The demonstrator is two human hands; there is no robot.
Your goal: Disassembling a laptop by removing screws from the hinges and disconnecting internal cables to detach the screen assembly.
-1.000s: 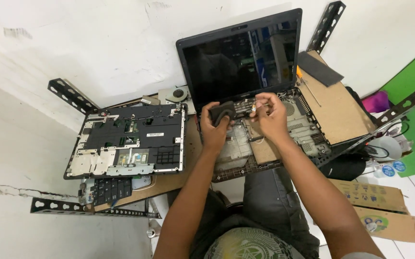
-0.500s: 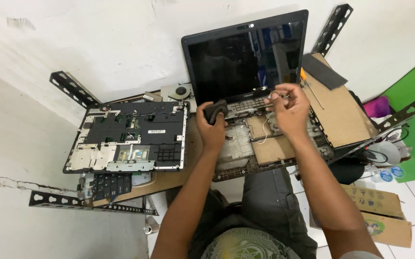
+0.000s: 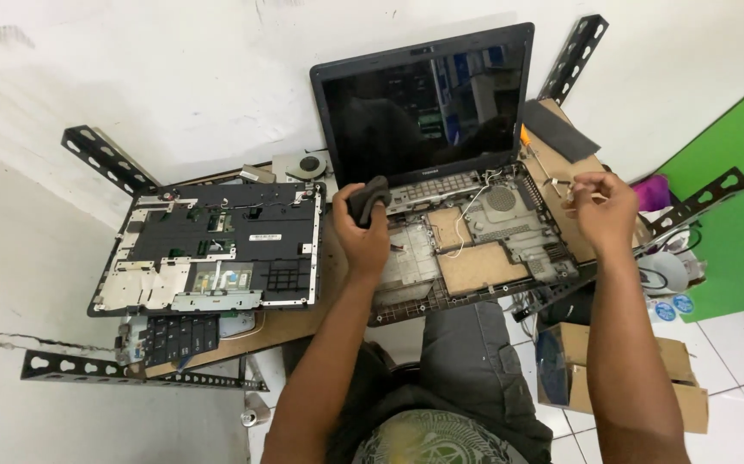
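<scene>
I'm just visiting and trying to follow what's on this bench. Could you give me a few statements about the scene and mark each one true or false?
1. The left hand grips a dark handle-like tool. True.
2. The laptop screen is folded shut. False: it stands open, dark, against the wall.
3. The right hand rests inside the opened laptop base. False: it is raised off to the right of the base, fingers pinched on something too small to tell.
4. A removed keyboard-side cover lies left of the base. True.
5. Cardboard boxes sit on the floor at the right. True.
</scene>
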